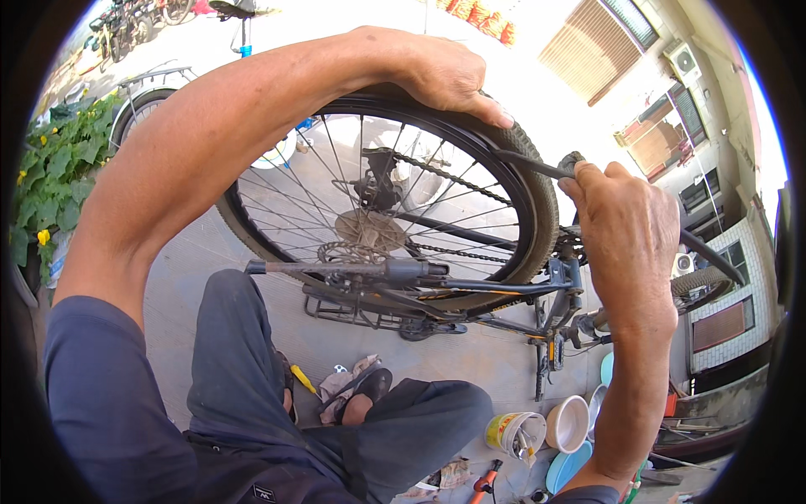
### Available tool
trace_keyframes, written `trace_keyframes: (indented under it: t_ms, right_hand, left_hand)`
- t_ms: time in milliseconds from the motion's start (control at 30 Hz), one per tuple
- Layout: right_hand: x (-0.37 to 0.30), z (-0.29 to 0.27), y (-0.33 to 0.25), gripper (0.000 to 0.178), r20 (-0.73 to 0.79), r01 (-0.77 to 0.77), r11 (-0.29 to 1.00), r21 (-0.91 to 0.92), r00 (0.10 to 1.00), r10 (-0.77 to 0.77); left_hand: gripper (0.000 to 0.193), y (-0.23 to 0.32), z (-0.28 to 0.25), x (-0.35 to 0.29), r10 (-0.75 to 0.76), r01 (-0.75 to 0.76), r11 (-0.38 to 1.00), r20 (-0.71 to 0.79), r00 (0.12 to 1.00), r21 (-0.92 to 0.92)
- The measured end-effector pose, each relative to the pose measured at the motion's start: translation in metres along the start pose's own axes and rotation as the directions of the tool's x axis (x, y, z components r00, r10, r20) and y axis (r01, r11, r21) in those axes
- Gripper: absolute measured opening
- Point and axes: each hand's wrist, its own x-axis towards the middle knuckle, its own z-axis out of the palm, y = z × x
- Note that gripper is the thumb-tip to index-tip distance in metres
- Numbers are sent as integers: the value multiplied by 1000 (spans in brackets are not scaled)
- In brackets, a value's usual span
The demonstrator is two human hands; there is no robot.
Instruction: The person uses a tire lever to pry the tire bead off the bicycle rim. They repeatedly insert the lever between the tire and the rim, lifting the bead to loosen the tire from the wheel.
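A bicycle wheel with thin spokes fills the middle of the view, its black tire [547,220] around a dark rim [527,231]. Over the top of the tire curls my left hand [445,74], thumb pressed along the tread and the other fingers mostly hidden. My right hand [628,220] is closed around a dark, flat tire lever [531,164], whose tip meets the edge between tire and rim. Behind the spokes sit the brake disc [369,230], the rear derailleur [379,186] and the chain [453,179]. The bicycle frame [567,281] lies low at the right of the wheel.
By my feet lie a yellow-handled tool [303,379] and a rag [353,378]. At lower right stand a bucket of tools [516,435], a white basin [568,424] and an orange-red tool [484,485]. Leafy plants [71,160] and another bicycle's wheel [138,113] are at left.
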Motion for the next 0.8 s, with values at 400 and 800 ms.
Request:
trace_keyframes:
  t_ms: [400, 800]
  right_hand:
    - [-66, 48, -100, 22, 4, -502, 637, 585, 787, 617]
    - [-67, 99, -192, 31, 330, -189, -272, 944, 619, 713]
  left_hand:
    - [88, 12, -6, -6, -84, 85, 995, -13, 996, 60]
    - [85, 27, 1, -8, -84, 95, 978, -64, 994, 183]
